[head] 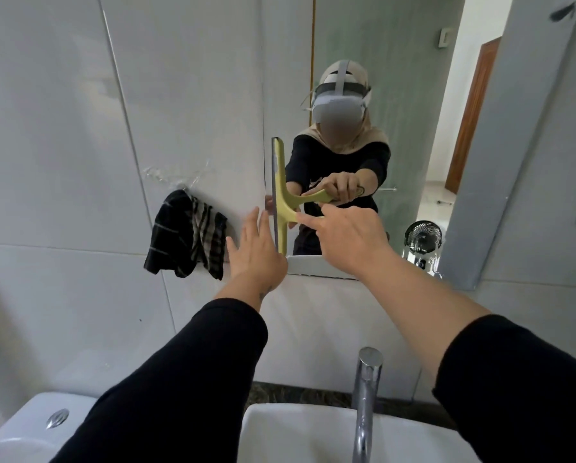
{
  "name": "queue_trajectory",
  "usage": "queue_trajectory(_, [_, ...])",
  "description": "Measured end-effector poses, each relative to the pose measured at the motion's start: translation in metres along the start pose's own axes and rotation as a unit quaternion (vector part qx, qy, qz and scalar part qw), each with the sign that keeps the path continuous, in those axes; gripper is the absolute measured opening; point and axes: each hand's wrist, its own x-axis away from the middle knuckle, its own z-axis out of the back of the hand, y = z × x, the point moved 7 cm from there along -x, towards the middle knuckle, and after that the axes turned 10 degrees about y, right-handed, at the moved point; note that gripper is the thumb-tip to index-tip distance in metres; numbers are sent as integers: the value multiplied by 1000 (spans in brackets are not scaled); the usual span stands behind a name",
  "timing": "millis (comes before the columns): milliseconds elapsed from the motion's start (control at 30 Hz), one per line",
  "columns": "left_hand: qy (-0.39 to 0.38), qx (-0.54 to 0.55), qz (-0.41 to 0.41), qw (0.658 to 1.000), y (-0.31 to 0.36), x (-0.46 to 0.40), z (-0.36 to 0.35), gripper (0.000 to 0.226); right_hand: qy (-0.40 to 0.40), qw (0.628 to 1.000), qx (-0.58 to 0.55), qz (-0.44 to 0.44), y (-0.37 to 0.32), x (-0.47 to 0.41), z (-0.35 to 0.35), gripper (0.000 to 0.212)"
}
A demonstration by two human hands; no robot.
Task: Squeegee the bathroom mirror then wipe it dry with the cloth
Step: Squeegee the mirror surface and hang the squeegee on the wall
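Note:
A yellow-green squeegee (281,208) stands with its blade upright against the left edge of the bathroom mirror (380,45). My right hand (350,235) is closed around its handle, low on the glass. Just left of the blade, my left hand (256,248) is spread flat with its fingers apart, resting on the wall by the mirror's edge and holding nothing. A black and grey striped cloth (188,235) hangs on the white tiled wall, left of my left hand. The mirror shows the reflection of the person holding the squeegee.
A chrome tap (366,396) rises over the white basin (300,432) directly below my arms. A toilet cistern with a flush button (57,418) sits at the lower left. A small fan (421,237) shows in the mirror's lower right corner.

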Motion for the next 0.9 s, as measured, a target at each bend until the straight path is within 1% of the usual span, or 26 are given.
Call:
queue_trajectory(133, [-1,13,-26,1000,17,-2,-2,84,3,999,-16,-32,16,13,-8,57])
queue_trajectory(267, [-19,6,-50,999,32,1,-10,86,24,996,-35,-73,37,34,-12,55])
queue_trajectory(400, [-32,-18,-68,997,41,0,-19,88,37,992,-54,-108,61,59,-14,50])
queue_trajectory(500, [-28,-44,-81,995,46,-2,-26,92,54,987,-63,-140,81,83,-19,48])
queue_trajectory(567, [-18,-48,-81,995,46,-2,-33,94,84,978,-67,-176,97,101,-24,48])
queue_trajectory(633, [5,-38,-78,996,45,-2,-39,91,106,969,-67,-211,112,120,-31,49])
queue_trajectory(767, [59,-6,-78,995,44,-1,-45,82,114,949,-107,-274,126,153,-50,51])
queue_trajectory(833, [86,2,-84,993,42,-2,-47,80,130,929,-145,-315,126,168,-59,51])
queue_trajectory(900, [99,7,-86,991,41,-2,-49,81,148,901,-182,-365,125,182,-67,52])
